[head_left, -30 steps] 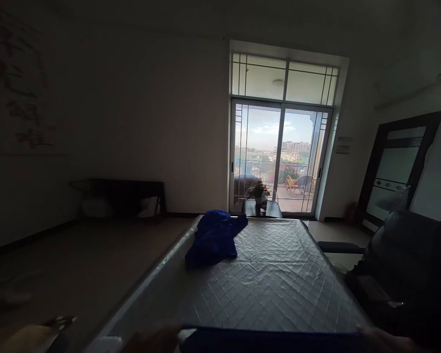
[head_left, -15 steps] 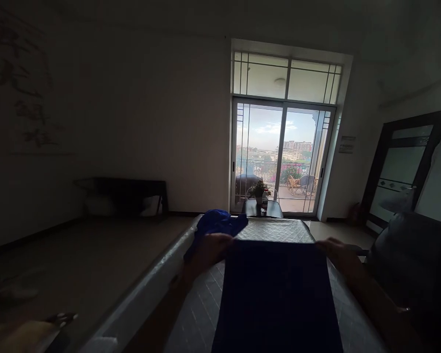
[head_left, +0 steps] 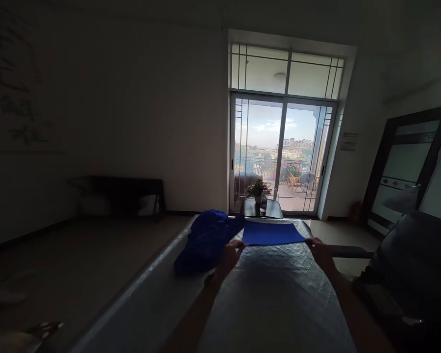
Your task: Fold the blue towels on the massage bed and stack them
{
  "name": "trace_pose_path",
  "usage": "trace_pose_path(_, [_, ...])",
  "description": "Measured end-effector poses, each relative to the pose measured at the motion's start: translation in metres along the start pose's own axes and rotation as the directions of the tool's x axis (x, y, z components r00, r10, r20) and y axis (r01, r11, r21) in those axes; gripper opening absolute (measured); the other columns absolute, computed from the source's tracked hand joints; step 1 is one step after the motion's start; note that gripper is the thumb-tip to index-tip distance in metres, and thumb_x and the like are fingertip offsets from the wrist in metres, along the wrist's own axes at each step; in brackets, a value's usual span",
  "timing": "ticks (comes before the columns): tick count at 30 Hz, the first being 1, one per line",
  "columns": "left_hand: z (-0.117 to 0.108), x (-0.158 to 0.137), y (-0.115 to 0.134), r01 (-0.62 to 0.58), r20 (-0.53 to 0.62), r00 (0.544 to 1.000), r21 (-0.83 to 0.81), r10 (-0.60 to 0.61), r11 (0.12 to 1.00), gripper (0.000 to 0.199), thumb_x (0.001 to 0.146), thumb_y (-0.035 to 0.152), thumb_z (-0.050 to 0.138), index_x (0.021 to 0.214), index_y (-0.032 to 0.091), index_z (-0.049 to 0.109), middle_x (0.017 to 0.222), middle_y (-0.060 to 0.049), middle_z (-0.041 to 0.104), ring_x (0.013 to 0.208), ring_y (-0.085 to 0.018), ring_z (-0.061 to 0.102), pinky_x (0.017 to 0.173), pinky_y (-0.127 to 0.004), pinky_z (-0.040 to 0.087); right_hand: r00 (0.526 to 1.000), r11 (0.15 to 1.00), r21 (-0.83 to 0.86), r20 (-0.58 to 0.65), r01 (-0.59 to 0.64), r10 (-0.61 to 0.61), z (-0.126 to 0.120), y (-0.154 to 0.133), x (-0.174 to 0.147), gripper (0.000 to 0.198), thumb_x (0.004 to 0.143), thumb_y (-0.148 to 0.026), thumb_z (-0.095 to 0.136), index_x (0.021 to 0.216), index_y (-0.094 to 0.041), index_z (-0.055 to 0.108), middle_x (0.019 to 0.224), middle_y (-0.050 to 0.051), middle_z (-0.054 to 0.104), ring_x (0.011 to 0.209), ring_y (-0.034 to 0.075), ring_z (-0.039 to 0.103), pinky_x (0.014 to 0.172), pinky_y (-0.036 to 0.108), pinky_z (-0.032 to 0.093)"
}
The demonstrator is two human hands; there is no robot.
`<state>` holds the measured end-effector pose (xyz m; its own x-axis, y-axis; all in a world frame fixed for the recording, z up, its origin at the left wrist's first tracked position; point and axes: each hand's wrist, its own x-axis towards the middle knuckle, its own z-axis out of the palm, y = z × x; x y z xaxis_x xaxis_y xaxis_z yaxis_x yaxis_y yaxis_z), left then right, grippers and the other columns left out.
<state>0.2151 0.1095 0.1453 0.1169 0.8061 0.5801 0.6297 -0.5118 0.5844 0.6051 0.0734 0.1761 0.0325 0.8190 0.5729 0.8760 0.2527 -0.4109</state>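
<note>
A flat blue cloth (head_left: 274, 233) lies near the far end of a table with a shiny quilted cover (head_left: 275, 299). My left hand (head_left: 235, 250) pinches its near left corner. At the near right corner, my right hand (head_left: 315, 243) grips the edge, fingers closed. The edge between my hands looks straight and taut. Beside my left hand, on the left of the table, sits a crumpled heap of blue fabric (head_left: 206, 242). The room is dim, so finger detail is poor.
Past the table's far end stands a small dark table (head_left: 252, 210) with a potted plant (head_left: 257, 189) and a bottle (head_left: 264, 196). A dark chair (head_left: 411, 260) is at the right. Sliding glass doors (head_left: 281, 157) are behind. A dark bench (head_left: 125, 196) stands by the left wall.
The blue cloth, earlier held up and hanging toward me, now lies flat and stretches away beyond my hands. My hands are lower and closer together, and the quilted cover shows beneath them.
</note>
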Motion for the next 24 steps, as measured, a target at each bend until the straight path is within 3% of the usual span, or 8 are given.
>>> trace_pose_path(3, [0.038, -0.036, -0.018, 0.041, 0.117, 0.992, 0.059, -0.048, 0.997, 0.017, 0.084, 0.018, 0.052, 0.077, 0.024, 0.067, 0.087, -0.004, 0.075, 0.084, -0.02, 0.072, 0.079, -0.031, 0.055, 0.995, 0.997, -0.003, 0.064, -0.075, 0.075, 0.043, 0.02, -0.042, 0.03, 0.09, -0.028, 0.045, 0.091, -0.025, 0.075, 0.102, 0.008, 0.076, 0.093, 0.024, 0.072, 0.083, 0.035, 0.054])
trace_pose_path(6, [0.058, -0.054, -0.03, 0.058, 0.18, 0.98, 0.127, -0.08, 0.99, 0.019, 0.087, 0.016, 0.049, 0.08, 0.025, 0.065, 0.093, -0.005, 0.074, 0.089, -0.02, 0.071, 0.08, -0.03, 0.053, 0.988, 0.992, -0.007, 0.086, -0.128, 0.128, 0.073, 0.039, -0.069, 0.032, 0.089, -0.027, 0.044, 0.094, -0.026, 0.075, 0.109, 0.007, 0.075, 0.098, 0.023, 0.072, 0.084, 0.034, 0.054])
trace_pose_path(10, [0.066, -0.058, -0.038, 0.049, 0.235, 0.967, 0.224, -0.103, 0.973, 0.02, 0.09, 0.015, 0.048, 0.091, 0.024, 0.065, 0.104, -0.006, 0.071, 0.098, -0.019, 0.067, 0.086, -0.029, 0.048, 0.992, 0.994, -0.011, 0.062, -0.108, 0.108, 0.092, 0.059, -0.081, 0.038, 0.093, -0.026, 0.038, 0.109, -0.026, 0.072, 0.122, 0.007, 0.071, 0.108, 0.021, 0.069, 0.091, 0.034, 0.053])
trace_pose_path(14, [0.067, -0.055, -0.036, 0.016, 0.28, 0.953, 0.336, -0.116, 0.942, 0.019, 0.089, 0.014, 0.05, 0.092, 0.024, 0.065, 0.106, -0.006, 0.07, 0.104, -0.022, 0.063, 0.094, -0.034, 0.042, 0.997, 0.987, -0.146, 0.015, -0.067, 0.07, 0.095, 0.063, -0.079, 0.035, 0.09, -0.025, 0.042, 0.107, -0.025, 0.073, 0.116, 0.006, 0.074, 0.107, 0.024, 0.067, 0.095, 0.039, 0.05])
trace_pose_path(19, [0.051, -0.045, -0.034, -0.029, 0.296, 0.949, 0.425, -0.109, 0.905, 0.011, 0.086, 0.019, 0.057, 0.085, 0.024, 0.067, 0.099, -0.004, 0.071, 0.103, -0.023, 0.062, 0.095, -0.036, 0.041, 1.0, 0.955, -0.297, 0.004, 0.004, -0.003, 0.095, 0.063, -0.078, 0.033, 0.09, -0.026, 0.044, 0.099, -0.024, 0.075, 0.112, 0.008, 0.074, 0.105, 0.025, 0.066, 0.092, 0.039, 0.05])
trace_pose_path(24, [-0.01, -0.028, -0.065, 0.077, 0.116, 0.98, 0.522, -0.16, 0.85, 0.023, 0.093, 0.021, 0.048, 0.103, 0.023, 0.069, 0.11, -0.007, 0.07, 0.109, -0.025, 0.061, 0.095, -0.038, 0.041, 0.986, 0.92, -0.355, 0.057, 0.165, -0.154, 0.094, 0.072, -0.078, 0.031, 0.086, -0.017, 0.046, 0.094, -0.024, 0.075, 0.11, 0.009, 0.075, 0.108, 0.026, 0.064, 0.093, 0.04, 0.048])
